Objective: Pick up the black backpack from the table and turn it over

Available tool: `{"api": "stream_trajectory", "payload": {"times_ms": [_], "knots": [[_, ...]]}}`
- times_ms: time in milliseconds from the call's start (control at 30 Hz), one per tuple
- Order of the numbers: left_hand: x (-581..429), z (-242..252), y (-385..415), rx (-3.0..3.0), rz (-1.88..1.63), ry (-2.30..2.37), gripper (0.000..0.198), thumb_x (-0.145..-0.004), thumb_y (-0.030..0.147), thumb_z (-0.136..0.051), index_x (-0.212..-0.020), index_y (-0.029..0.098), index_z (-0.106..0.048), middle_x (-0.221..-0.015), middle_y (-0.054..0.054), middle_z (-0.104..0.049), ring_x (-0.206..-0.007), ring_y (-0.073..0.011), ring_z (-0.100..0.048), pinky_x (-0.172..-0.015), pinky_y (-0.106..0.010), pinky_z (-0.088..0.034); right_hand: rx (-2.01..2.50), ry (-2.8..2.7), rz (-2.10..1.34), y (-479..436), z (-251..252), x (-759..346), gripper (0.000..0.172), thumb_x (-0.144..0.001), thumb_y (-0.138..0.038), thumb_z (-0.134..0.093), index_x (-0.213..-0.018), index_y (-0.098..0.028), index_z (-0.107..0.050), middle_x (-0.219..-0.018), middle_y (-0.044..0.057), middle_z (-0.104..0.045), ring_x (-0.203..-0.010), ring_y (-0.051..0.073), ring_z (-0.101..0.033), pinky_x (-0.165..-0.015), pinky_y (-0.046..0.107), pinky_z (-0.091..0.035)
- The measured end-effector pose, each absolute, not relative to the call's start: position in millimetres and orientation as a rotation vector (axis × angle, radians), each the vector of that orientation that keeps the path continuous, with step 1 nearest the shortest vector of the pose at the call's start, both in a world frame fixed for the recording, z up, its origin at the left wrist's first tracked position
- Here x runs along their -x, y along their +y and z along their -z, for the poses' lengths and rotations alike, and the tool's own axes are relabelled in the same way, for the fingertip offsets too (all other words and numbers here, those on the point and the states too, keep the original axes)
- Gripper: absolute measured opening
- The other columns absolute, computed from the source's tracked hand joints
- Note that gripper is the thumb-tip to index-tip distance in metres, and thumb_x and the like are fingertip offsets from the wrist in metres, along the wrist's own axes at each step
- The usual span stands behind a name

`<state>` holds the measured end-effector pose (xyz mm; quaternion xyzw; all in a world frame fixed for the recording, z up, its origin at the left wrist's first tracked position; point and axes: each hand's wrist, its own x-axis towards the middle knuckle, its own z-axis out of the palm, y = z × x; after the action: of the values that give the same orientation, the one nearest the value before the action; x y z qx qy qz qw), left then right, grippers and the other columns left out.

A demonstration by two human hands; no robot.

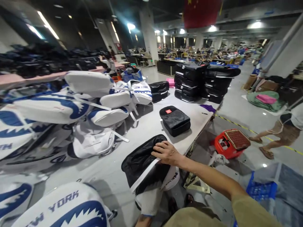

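Black bag [142, 157] at the surface [151, 126] edge looks soft, light and slippery; right hand [167, 153] rests flat on it, fingers [158, 148] spread, gripping nothing, left hand unseen.

The left hand [143, 220] is cut off by the bottom edge, mostly hidden beneath the white fabric [148, 200]. The distant workers in the upper middle are too small to tell apart.
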<state>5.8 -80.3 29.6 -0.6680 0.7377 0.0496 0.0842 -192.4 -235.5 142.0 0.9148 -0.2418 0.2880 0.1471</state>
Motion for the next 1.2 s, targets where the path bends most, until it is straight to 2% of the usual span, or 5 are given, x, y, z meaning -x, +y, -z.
{"api": "stream_trajectory", "payload": {"times_ms": [267,600,833,967,1200], "knots": [[22.5,-37.3,-53.4,1.521,-0.250,2.444,0.047,-0.105,0.019,-0.045,-0.128,0.026,-0.085,-0.103,-0.016,-0.086,-0.094,-0.0377,-0.082,-0.082,-0.053,-0.060,-2.435,-0.988,-1.032,-127.8,-128.4,269.9,0.032,-0.110,-0.046,-0.064,-0.128,-0.024,-0.080,-0.115,0.006,-0.085,-0.123,0.024,-0.072,-0.127,0.049,-0.055],[105.5,-49.7,-58.3,0.813,-0.382,2.709,0.020,-0.089,0.023,-0.071,-0.102,0.017,-0.085,-0.095,-0.021,-0.083,-0.089,-0.0465,-0.081,-0.073,-0.058,-0.058,-1.785,-1.831,-0.896,18.3,-137.2,344.7,0.030,-0.114,-0.038,-0.057,-0.104,-0.021,-0.080,-0.095,0.005,-0.085,-0.093,0.020,-0.079,-0.089,0.033,-0.061],[161.7,-120.0,-75.1,-0.019,-0.458,3.681,0.020,-0.102,0.021,-0.071,-0.122,0.022,-0.073,-0.102,-0.001,-0.086,-0.086,-0.0196,-0.078,-0.074,-0.039,-0.056,-1.522,-1.968,-0.836,55.2,-126.5,386.3,0.035,-0.116,-0.039,-0.050,-0.108,-0.017,-0.076,-0.095,0.008,-0.083,-0.091,0.019,-0.075,-0.086,0.031,-0.057],[215.7,-130.2,-107.9,0.381,-0.351,3.917,0.049,-0.101,0.036,-0.077,-0.145,0.019,-0.064,-0.141,-0.017,-0.080,-0.131,-0.0329,-0.074,-0.115,-0.053,-0.056,-1.501,-1.995,-0.812,45.2,-114.4,419.7,0.020,-0.113,-0.030,-0.060,-0.104,-0.017,-0.073,-0.089,0.005,-0.079,-0.083,0.018,-0.071,-0.079,0.030,-0.054],[301.7,-74.3,-178.9,0.684,-0.620,3.858,0.056,-0.088,0.032,-0.065,-0.142,0.017,-0.067,-0.143,-0.017,-0.080,-0.135,-0.0376,-0.074,-0.108,-0.053,-0.065,-1.631,-2.002,-0.947,-4.2,-92.0,487.5,0.025,-0.115,-0.031,-0.055,-0.099,-0.021,-0.071,-0.081,0.001,-0.075,-0.075,0.015,-0.070,-0.072,0.028,-0.052]]}}
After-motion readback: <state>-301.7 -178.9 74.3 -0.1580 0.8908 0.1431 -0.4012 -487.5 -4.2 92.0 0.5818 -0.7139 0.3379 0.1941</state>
